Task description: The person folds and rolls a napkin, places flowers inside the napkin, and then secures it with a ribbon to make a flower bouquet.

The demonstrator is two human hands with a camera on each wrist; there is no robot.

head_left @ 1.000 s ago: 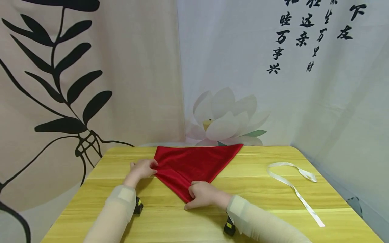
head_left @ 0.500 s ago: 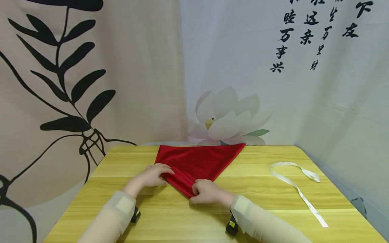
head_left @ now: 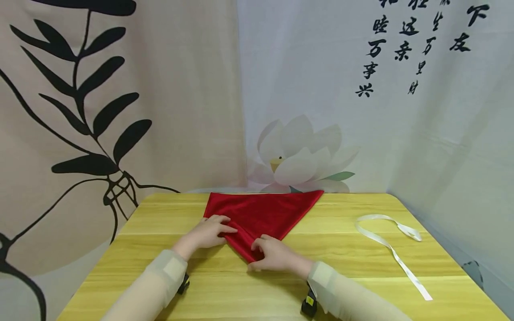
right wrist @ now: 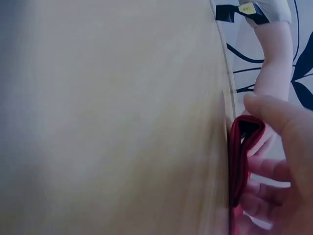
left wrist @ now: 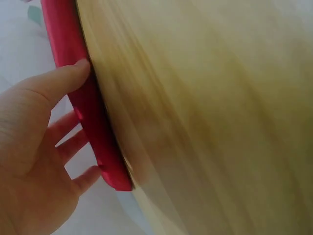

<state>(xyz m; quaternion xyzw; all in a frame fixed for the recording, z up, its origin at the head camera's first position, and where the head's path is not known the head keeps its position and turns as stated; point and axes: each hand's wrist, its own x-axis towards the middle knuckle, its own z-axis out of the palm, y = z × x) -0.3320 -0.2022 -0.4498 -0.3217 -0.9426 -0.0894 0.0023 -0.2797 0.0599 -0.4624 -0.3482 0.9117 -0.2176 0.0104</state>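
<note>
- Backdrop [head_left: 192, 111]: pale, printed with black leaves, 1 lotus, dark characters.
- Wooden table [head_left: 353, 263]: yellow, striped grain.
- Red cloth [head_left: 263, 211]: on the table's far middle, near edge folded.
- Left hand [head_left: 209, 232], right hand [head_left: 274, 254]: both gripping that edge, thumbs nearest.
- White ribbon [head_left: 391, 249]: curved, right of the cloth.

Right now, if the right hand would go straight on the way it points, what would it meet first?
The red cloth: the right hand holds its folded near edge. Beyond that, the left hand seems next in line, though depth is hard to judge.
</note>
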